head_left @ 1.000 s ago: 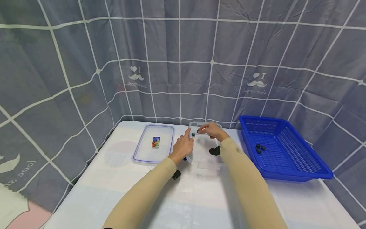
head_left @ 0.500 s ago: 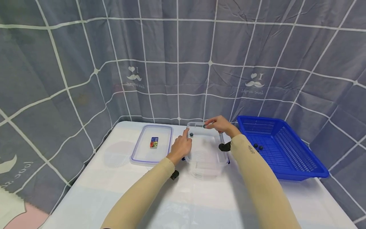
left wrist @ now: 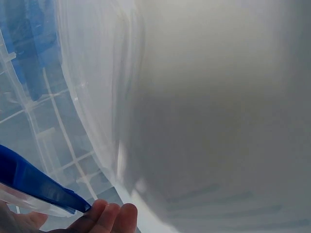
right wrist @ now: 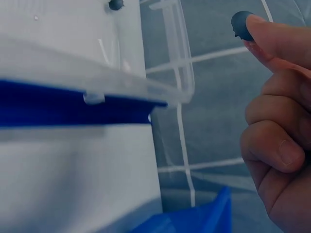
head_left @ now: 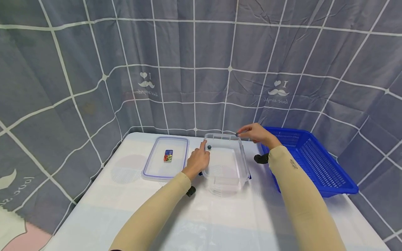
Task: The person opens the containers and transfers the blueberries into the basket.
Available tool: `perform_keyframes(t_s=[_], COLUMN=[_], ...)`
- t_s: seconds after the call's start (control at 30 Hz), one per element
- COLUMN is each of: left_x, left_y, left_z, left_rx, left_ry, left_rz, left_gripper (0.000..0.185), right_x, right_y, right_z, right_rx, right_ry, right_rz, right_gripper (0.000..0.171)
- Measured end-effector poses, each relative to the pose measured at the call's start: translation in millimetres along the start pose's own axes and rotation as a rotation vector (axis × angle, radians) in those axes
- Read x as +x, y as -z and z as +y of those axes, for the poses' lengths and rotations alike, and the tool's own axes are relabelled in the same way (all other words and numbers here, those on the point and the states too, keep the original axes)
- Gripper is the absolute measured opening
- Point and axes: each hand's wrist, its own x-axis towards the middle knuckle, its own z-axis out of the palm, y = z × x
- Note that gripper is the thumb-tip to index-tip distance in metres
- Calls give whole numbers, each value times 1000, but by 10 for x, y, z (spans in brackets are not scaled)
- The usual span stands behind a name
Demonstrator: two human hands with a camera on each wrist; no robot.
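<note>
A clear plastic food container (head_left: 227,158) with blue side latches stands on the table, and one blueberry (head_left: 209,147) lies in its far left corner. My left hand (head_left: 198,159) holds the container's left wall, index finger along the rim; in the left wrist view its fingertips (left wrist: 124,218) are beside a blue latch (left wrist: 43,187). My right hand (head_left: 259,134) pinches another blueberry (right wrist: 241,25) between thumb and index finger, near the container's far right corner. In the right wrist view its other fingers (right wrist: 274,145) are curled inward.
Left of the container lies its clear lid (head_left: 150,164) with a blue seal and a colourful label (head_left: 168,156). A blue mesh basket (head_left: 326,174) stands on the right, partly behind the right arm. A grey checked curtain (head_left: 176,83) hangs behind the table.
My right hand has moved right and away from inside the container, carrying the pinched blueberry toward the basket side. The left hand stays at the container's left wall.
</note>
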Motion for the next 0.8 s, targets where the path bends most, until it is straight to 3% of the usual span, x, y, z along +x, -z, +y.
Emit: perform_keyframes(t_s=[0.57, 0.8], left_x=[25, 45], left_y=[9, -6], left_z=[-16, -21], left_rx=[-6, -16], left_ry=[-17, -15], left_rz=[-4, -7], left_gripper=[56, 56], right_x=[-317, -486], right_y=[478, 644], right_z=[446, 707], right_rx=[39, 52], right_ry=[-31, -86], right_rz=[31, 31], right_gripper=[48, 54])
